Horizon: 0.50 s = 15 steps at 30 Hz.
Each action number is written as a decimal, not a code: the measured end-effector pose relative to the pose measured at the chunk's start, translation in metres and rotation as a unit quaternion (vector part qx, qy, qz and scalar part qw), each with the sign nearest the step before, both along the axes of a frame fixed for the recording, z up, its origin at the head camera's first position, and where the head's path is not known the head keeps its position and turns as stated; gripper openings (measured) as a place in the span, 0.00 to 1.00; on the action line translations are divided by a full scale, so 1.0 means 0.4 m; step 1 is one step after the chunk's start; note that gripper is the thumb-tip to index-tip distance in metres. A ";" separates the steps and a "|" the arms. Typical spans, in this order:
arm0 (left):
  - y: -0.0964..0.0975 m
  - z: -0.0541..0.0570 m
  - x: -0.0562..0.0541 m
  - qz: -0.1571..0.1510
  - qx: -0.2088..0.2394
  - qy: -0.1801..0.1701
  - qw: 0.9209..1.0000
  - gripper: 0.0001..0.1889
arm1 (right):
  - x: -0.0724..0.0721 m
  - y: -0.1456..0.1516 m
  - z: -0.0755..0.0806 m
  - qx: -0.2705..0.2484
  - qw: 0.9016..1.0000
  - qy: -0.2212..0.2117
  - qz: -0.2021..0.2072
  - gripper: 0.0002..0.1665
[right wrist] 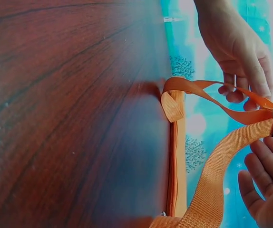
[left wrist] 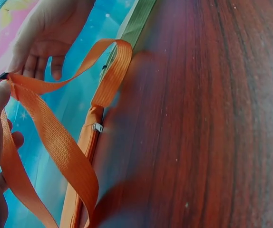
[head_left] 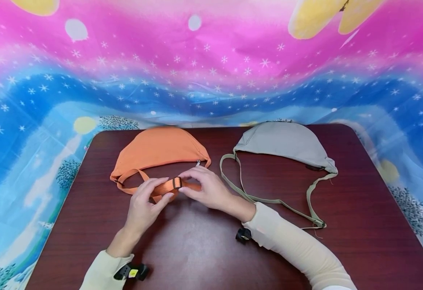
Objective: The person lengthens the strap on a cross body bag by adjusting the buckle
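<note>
An orange waist bag (head_left: pixel 160 147) lies at the back left of the table, its metal zipper pull (left wrist: pixel 97 127) near one end. Its orange strap (left wrist: pixel 60 135) is raised in loops in front of it. My left hand (head_left: pixel 142 207) pinches the strap just left of a black slide buckle (head_left: pixel 177 183). From the other side, my right hand (head_left: pixel 209 187) pinches the strap at the buckle's right edge, thumb below and forefinger above. In the right wrist view the strap (right wrist: pixel 212 175) curves up to my right fingertips, and the other fingers are spread below it.
A grey waist bag (head_left: pixel 284 139) lies at the back right, its greenish strap (head_left: pixel 269 200) trailing in a loop toward the front. Both bags are on a dark red wooden table (head_left: pixel 197 257). A printed cloth backdrop (head_left: pixel 211 68) hangs behind the table and at its sides.
</note>
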State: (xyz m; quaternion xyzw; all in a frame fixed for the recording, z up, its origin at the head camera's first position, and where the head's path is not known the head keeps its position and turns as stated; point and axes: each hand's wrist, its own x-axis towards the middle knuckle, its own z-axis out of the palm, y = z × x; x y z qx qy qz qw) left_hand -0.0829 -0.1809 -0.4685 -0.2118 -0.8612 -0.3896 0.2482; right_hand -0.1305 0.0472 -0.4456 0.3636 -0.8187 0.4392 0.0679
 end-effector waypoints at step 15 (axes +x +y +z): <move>-0.003 -0.002 -0.002 -0.004 0.011 0.008 1.000 0.21 | 0.007 -0.007 -0.018 -0.052 0.996 -0.068 0.003 0.19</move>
